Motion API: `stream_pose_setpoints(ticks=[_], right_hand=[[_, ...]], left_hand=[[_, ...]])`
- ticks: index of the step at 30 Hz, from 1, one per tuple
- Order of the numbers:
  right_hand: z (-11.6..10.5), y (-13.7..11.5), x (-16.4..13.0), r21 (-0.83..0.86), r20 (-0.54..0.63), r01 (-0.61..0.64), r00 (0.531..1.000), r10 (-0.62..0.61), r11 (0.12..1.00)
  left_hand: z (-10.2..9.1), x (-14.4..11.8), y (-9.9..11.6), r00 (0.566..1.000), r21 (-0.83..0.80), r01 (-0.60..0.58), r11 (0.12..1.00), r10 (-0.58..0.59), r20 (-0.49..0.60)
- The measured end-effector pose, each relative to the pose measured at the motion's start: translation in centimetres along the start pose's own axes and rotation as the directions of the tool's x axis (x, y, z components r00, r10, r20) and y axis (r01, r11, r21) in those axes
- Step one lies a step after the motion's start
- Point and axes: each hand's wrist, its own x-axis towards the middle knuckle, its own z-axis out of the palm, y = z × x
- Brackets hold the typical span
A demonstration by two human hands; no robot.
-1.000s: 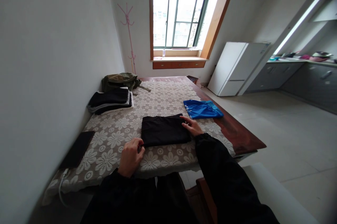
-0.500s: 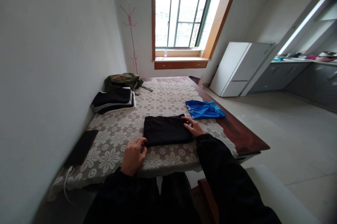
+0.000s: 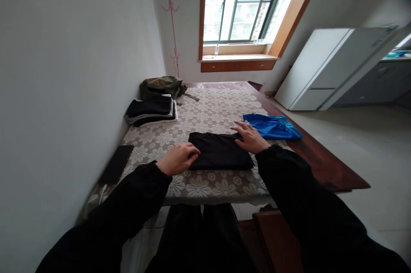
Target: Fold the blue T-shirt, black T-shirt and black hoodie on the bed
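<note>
Two hands, four clothing piles, one phone.

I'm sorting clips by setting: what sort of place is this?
Probably a small home flat: a lace-covered table with folded clothes, a white fridge beside kitchen cabinets, and a coat stand.

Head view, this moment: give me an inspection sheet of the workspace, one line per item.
Surface: wooden table under a floral lace cloth.
Job's things: folded black garment near the front edge.
Clutter: folded blue garment; black-and-white folded stack; olive green bag; flat black device.
Hands: left hand on the black garment's left edge; right hand flat on its right edge.
Cables: white cable beside the device.
Surroundings: window, pink coat stand, white fridge.
</note>
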Motion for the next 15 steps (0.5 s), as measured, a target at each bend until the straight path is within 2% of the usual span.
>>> stream_pose_setpoints(ticks=[3,6,8,11,15], right_hand=[[0.7,-3.1,4.4,0.111,0.060,0.138,0.988,-0.145,0.984],[3.6,-5.6,7.9,0.157,0.100,0.168,0.978,-0.185,0.973],[6.0,-6.2,9.0,0.146,0.117,0.119,0.984,-0.137,0.982],[9.2,-6.1,9.0,0.122,0.126,0.035,0.991,-0.051,0.992],[10.8,-5.8,7.8,0.134,0.106,0.022,0.994,-0.036,0.991]], left_hand=[[1.4,4.9,-0.9,0.996,-0.008,-0.084,0.996,0.084,-0.012],[4.2,8.1,-2.6,0.997,0.107,-0.074,0.991,0.077,-0.019],[5.9,8.9,-3.8,0.999,0.190,-0.042,0.981,0.047,-0.022],[7.6,9.0,-5.1,0.999,0.250,-0.015,0.968,0.024,-0.031],[8.0,8.7,-6.0,0.999,0.202,-0.015,0.979,0.025,-0.044]])
